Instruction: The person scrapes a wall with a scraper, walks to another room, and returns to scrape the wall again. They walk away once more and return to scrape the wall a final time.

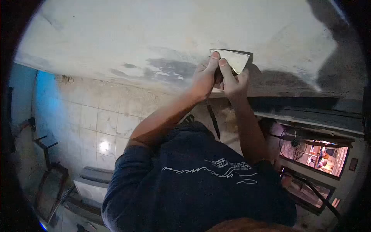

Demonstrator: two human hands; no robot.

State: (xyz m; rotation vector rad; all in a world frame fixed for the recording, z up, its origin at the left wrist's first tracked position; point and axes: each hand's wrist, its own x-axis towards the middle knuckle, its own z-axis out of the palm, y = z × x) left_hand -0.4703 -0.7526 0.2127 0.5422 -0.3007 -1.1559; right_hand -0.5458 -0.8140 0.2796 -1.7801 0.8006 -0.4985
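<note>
Both of my hands grip a flat metal scraper blade point(237, 58) against the pale wall point(127, 31). My left hand point(206, 75) is closed at the blade's left side, its thumb pressed on the blade face. Beside it, my right hand point(236, 79) is closed on the lower part, its thumb also on the blade. The thumbs nearly touch. Most of the other fingers and any handle are hidden behind the blade. Grey patches point(170, 69) mark the wall left of my hands.
Below the wall lies a tiled floor point(108, 116). A dark ledge point(293, 103) runs along the right. A fan point(294, 143) stands near a bright opening point(324, 157) at the right. Dark-framed furniture point(50, 166) and a pale box-like object point(91, 189) are at lower left.
</note>
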